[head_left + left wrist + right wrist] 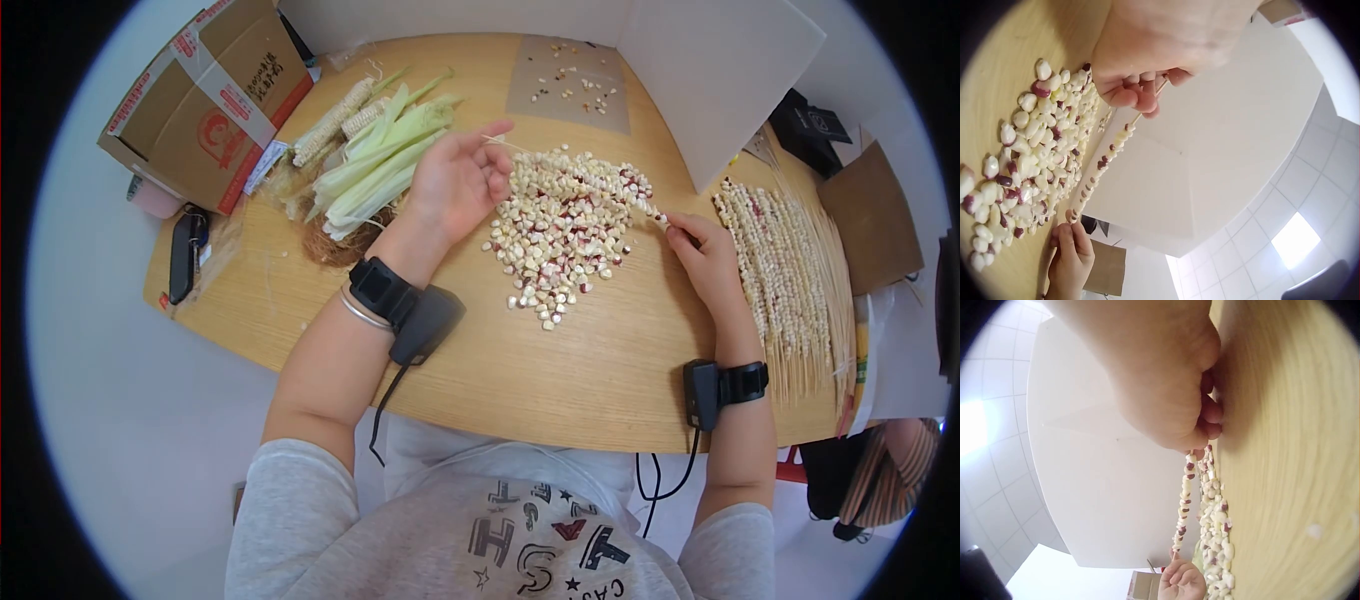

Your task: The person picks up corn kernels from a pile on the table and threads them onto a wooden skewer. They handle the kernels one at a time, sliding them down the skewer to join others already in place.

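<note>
A thin skewer threaded with white and dark-red corn kernels point(1103, 162) stretches between both hands. My left hand point(458, 185) pinches its bare end between thumb and fingers, seen closely in the left wrist view. At the other end, my right hand point(706, 258) grips the tip beside the last kernels with thumb and forefinger. The right wrist view shows the threaded row running from the right hand point(1166, 381) to the left hand point(1182, 582). Below the skewer a broad pile of loose corn kernels point(555, 235) lies on the wooden table point(560, 375).
Corn cobs with pale green husks point(375, 170) lie left, beside a cardboard box point(215, 110). Many kernel-threaded skewers point(785, 270) are lined up at right. A white board point(725, 80) stands behind them. Scattered kernels lie on a brownish sheet point(535, 85) at the back.
</note>
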{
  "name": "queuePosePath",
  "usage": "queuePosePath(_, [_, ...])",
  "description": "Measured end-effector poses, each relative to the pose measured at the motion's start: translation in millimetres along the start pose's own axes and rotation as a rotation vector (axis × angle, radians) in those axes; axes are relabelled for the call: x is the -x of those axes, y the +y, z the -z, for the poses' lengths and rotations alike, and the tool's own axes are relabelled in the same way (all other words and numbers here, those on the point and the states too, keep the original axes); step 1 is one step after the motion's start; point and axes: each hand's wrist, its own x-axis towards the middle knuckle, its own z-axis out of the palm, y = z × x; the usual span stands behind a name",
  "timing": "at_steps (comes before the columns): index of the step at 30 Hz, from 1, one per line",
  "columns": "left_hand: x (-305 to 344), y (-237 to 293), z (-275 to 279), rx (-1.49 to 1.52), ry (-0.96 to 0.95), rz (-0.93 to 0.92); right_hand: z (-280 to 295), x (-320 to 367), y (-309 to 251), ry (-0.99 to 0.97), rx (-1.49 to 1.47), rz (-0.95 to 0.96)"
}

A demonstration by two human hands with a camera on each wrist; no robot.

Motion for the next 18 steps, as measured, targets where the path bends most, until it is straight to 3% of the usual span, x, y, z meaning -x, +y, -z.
queuePosePath(5, [2, -4, -3, -0.047, 0.008, 0.031, 1, 0, -5, -0.004, 0.001, -0.003])
queuePosePath(10, [8, -19, -18, -0.335, -0.015, 0.051, -4, 3, -8, -0.019, -0.059, 0.045])
queuePosePath(18, [11, -17, -22, -0.439, -0.059, 0.086, -3, 1, -6, -0.046, -0.033, 0.046])
